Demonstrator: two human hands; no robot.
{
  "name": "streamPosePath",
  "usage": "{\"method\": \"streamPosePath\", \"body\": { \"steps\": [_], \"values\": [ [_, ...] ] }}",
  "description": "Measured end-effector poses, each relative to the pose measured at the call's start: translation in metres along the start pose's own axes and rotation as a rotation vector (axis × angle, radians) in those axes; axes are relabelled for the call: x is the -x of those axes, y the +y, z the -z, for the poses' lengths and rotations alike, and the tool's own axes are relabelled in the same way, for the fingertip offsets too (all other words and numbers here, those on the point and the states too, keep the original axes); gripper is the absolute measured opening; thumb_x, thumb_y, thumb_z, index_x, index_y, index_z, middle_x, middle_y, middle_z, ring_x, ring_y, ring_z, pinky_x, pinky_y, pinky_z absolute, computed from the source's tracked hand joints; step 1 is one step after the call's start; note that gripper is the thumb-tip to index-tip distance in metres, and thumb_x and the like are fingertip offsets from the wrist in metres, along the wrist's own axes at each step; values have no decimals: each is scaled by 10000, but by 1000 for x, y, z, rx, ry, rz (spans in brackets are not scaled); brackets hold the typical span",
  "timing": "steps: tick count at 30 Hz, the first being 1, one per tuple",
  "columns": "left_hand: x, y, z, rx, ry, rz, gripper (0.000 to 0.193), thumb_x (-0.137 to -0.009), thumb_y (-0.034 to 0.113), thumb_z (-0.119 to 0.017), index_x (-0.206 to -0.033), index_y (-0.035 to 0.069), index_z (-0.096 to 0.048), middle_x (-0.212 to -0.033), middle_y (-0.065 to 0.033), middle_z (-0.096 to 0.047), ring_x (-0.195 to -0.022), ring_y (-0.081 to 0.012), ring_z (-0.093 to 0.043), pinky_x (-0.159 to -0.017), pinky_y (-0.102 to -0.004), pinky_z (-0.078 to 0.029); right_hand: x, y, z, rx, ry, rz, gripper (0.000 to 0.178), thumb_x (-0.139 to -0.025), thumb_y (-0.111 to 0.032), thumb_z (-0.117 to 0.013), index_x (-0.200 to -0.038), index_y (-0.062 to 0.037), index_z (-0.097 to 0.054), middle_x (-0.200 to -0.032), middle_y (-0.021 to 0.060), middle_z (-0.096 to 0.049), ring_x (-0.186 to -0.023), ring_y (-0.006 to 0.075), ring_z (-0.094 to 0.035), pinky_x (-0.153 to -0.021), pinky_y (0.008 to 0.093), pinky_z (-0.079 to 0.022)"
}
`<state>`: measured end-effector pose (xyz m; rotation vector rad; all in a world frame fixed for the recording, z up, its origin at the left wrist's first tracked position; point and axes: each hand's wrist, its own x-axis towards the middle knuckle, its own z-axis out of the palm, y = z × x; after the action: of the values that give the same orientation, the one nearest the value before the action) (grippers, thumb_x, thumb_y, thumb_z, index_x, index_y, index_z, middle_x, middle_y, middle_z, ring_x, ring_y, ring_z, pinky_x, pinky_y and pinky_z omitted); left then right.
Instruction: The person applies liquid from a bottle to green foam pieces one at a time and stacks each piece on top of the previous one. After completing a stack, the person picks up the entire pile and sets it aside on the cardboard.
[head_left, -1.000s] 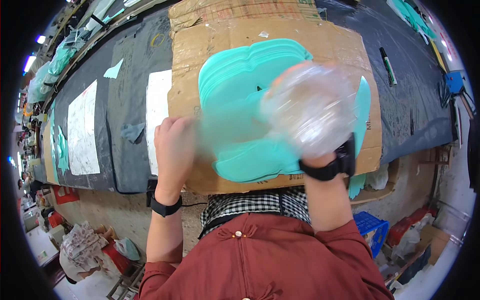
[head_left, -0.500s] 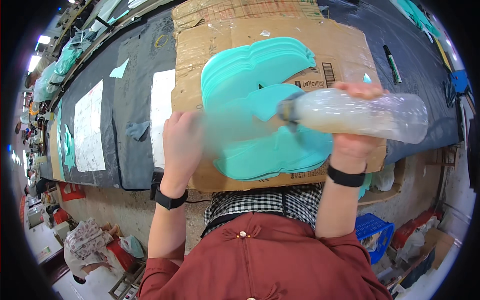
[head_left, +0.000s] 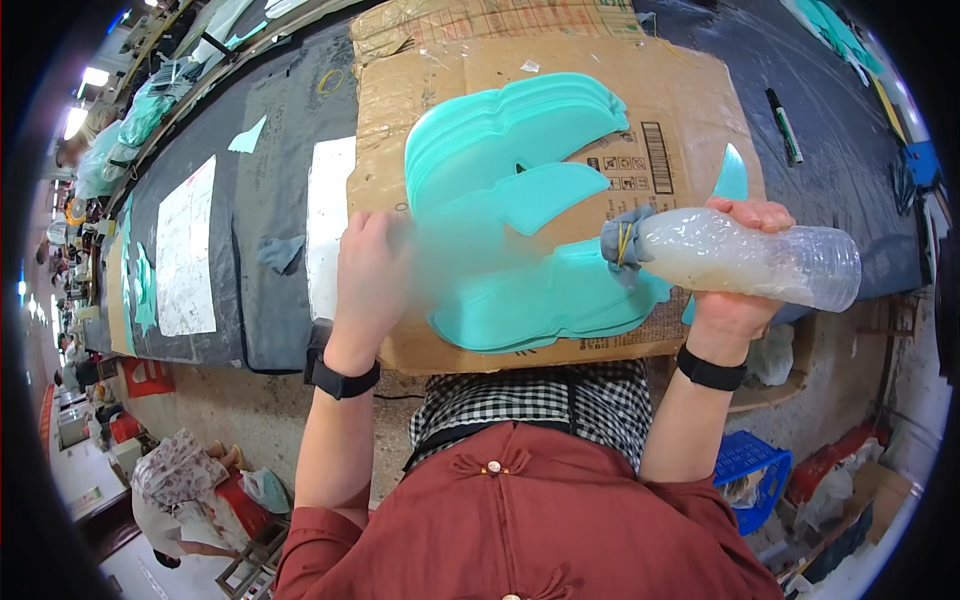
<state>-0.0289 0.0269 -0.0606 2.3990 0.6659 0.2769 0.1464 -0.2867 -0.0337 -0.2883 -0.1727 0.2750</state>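
Note:
My right hand (head_left: 745, 255) is wrapped around a clear plastic bottle (head_left: 700, 252) with cloudy, whitish contents. The bottle lies nearly level, its neck pointing left and covered with grey-blue cloth (head_left: 622, 240) tied by yellow bands. Below and left of the neck is a stack of teal cut sheets (head_left: 545, 310). A second teal stack (head_left: 510, 120) sits farther away, and a pointed teal piece (head_left: 560, 195) reaches between them. My left hand (head_left: 372, 285) is curled closed at the left side of the teal pieces; a blurred patch hides its fingertips and what they hold.
A flattened cardboard sheet (head_left: 690, 100) lies under the teal pieces on a dark table (head_left: 280, 200). A marker (head_left: 784, 127) lies at the right; white paper sheets (head_left: 187, 250) and a grey scrap (head_left: 278, 254) at the left. A blue basket (head_left: 752, 475) stands below the table's edge.
My right hand has moved to the right and slightly nearer with the bottle, so its cloth-tied neck is farther from the pointed teal piece. My left hand has stayed nearly in place.

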Motion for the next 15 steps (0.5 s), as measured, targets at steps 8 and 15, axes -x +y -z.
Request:
{"method": "streamPosePath", "body": {
  "steps": [8,15],
  "values": [
    [-2,6,8,58,-58,108,213,-851,69,-635,-1039,-30,-629,-1005,-84,-603,-857,-155,-575,-805,-307,-488,2,-8,-5,19,-3,46,275,-1050,-344,-477,-928,-130,-599,-863,27,-631,-904,224,-602,-1045,463,-416],
    [8,20,40,685,-40,356,543,-901,67,-581,-1438,48,-510,-1062,-41,-633,-897,-109,-551,-817,-266,-443,4,72,-46,641,-247,204,260,-989,-317,-579,-1017,-61,-617,-914,88,-658,-953,252,-619,-1000,501,-471]
  ]
}}
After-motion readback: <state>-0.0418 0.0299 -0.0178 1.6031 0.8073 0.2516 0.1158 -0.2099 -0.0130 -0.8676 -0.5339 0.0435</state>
